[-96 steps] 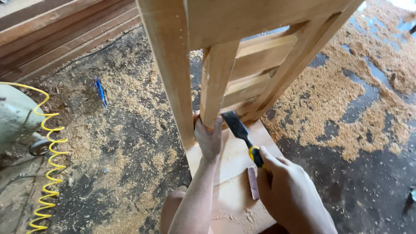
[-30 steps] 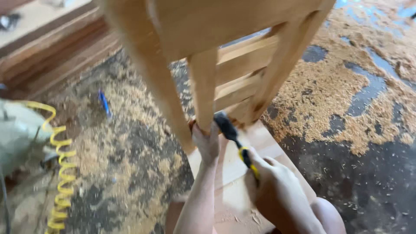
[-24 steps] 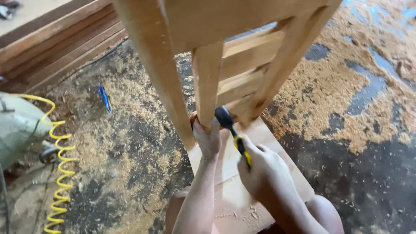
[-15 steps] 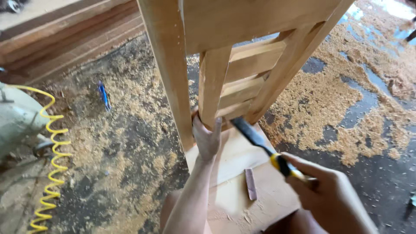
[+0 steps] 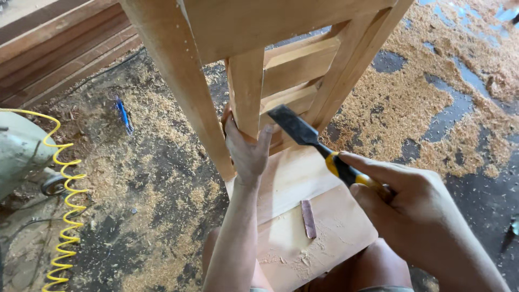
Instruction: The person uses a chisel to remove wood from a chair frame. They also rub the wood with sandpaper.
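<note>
A wooden frame of pale legs and rails point(image 5: 178, 103) stands over a flat board point(image 5: 303, 216) that rests on my knees. My left hand point(image 5: 246, 148) grips the lower end of a short upright post point(image 5: 246, 92) of the frame. My right hand point(image 5: 411, 205) is closed on the yellow and black handle of a chisel point(image 5: 311, 140). The chisel's dark flat blade points up and left, close to the post and my left fingers. A small dark sliver of wood point(image 5: 308, 219) lies on the board.
Sawdust and shavings cover the dark floor point(image 5: 162, 178). A yellow coiled air hose point(image 5: 65, 216) runs by a grey-green machine point(image 5: 19, 151) at the left. A blue tool point(image 5: 123, 114) lies in the sawdust. Stacked planks point(image 5: 54, 54) lie at the upper left.
My right hand drew the chisel back to the right from the post, and the blade now points at the post again. My left hand stays on the post.
</note>
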